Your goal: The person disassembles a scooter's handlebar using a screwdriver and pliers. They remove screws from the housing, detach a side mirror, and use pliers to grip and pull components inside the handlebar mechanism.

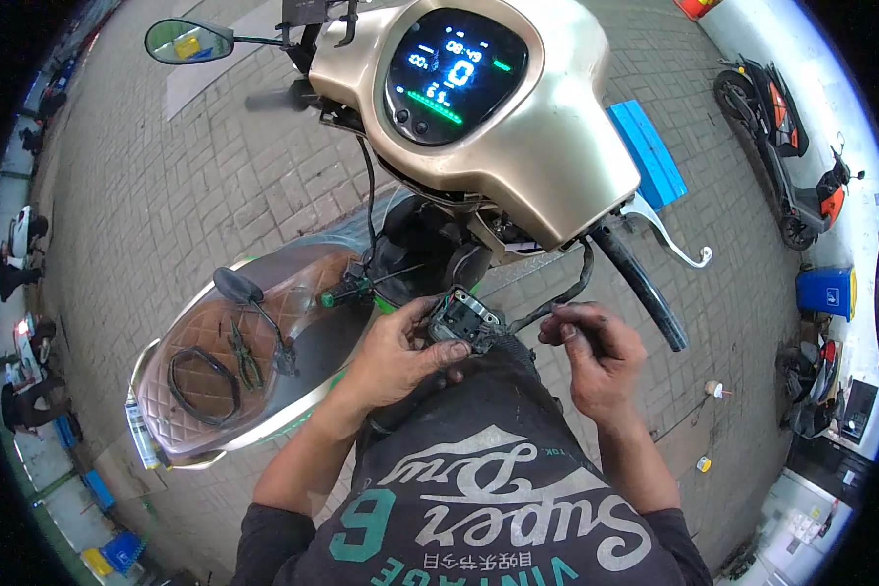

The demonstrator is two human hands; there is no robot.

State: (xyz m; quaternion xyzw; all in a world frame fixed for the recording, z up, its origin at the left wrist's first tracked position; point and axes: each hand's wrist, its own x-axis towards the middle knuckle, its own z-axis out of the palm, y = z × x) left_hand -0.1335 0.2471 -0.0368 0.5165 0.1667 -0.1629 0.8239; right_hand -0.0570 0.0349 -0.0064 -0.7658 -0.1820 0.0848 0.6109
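Note:
My left hand (396, 359) is wrapped round a small black handlebar switch housing (462, 322), its hollow inner side and some thin wires showing. Just to the right, my right hand (601, 363) has its fingers curled, thumb against fingertips; anything between them is too small to make out. A black cable (568, 293) runs from beneath the scooter's gold front cover (557, 127) down toward the housing, passing close to the right fingertips. Above is the lit dash display (461, 83). The bare black handlebar end (645, 293) slants down at the right, beside a silver brake lever (669, 230).
On the brown quilted seat (181, 337) lie pliers (245, 356), a black loop (203, 387), a loose mirror (238, 285) and a green-handled tool (347, 291). A spray can (140, 432) stands by the seat's end. A blue box (648, 153) sits beyond the lever; another scooter (779, 146) is parked right.

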